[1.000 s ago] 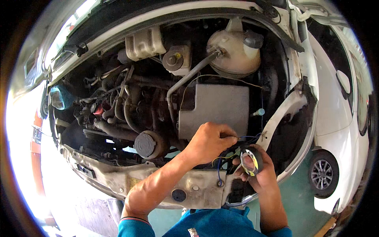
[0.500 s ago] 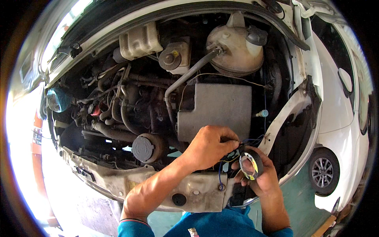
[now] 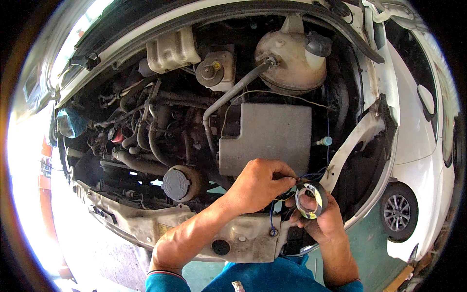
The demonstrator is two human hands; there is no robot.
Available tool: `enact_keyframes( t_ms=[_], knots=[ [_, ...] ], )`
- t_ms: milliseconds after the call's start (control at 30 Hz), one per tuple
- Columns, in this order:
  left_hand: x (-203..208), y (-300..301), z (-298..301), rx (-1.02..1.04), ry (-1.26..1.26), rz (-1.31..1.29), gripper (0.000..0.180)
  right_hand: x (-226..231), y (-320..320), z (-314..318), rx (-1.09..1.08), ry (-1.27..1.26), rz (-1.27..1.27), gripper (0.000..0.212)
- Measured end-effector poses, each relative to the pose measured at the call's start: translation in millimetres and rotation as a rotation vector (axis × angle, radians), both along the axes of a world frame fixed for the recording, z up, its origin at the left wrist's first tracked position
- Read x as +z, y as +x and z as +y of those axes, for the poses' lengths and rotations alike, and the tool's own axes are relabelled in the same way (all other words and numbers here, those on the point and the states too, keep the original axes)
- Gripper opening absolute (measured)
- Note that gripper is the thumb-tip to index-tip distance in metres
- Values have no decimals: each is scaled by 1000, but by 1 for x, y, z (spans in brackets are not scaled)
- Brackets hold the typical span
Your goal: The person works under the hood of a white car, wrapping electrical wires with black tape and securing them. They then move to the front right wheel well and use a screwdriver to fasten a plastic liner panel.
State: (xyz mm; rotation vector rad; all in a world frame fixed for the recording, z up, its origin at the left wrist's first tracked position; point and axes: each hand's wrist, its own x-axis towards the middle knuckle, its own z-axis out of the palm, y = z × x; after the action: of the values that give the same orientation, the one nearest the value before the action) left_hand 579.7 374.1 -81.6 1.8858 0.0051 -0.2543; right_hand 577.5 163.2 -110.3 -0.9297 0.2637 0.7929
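My right hand (image 3: pixel 330 220) holds a roll of black electrical tape (image 3: pixel 319 195), its fingers around and through the ring, the pale inner core facing left. Just left of and above the roll, thumb and forefinger of my left hand (image 3: pixel 262 187) are pinched together on thin wiring. Blue wires (image 3: pixel 314 174) lead right from those fingertips towards the white body brace. A yellow wire (image 3: pixel 281 199) passes below my left fingers. Exactly what sits in the pinch is mostly hidden.
An open engine bay surrounds the hands. A grey box cover (image 3: pixel 275 136) lies beyond them, with a round-capped filler (image 3: pixel 176 183) to the left. A coolant tank (image 3: pixel 292 61) stands at the back. The pale front crossmember (image 3: pixel 243 238) runs below my forearms; a white car (image 3: pixel 413 126) is at right.
The tape roll has turned slightly in my right hand, so its ring opening shows more. My left hand has shifted very slightly down and keeps its pinch.
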Motion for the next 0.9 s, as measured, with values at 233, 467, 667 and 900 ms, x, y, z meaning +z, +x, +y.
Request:
enact_keyframes(
  t_ms=[233, 467, 667, 900],
  knots=[
    [-8, 0, 1, 6, -55, 77, 20, -4, -1, 0, -19, 68, 31, 35],
    [-12, 4, -1, -48, -326, 355, 26, -6, -3, 0, -44, 91, 32, 37],
    [-9, -6, -14, 69, -75, -17, 26, -10, -8, 2, -92, 85, -3, 44],
    [-4, -9, -19, 114, -94, 10, 27, -12, -9, 2, -108, 106, -25, 47]
  ],
)
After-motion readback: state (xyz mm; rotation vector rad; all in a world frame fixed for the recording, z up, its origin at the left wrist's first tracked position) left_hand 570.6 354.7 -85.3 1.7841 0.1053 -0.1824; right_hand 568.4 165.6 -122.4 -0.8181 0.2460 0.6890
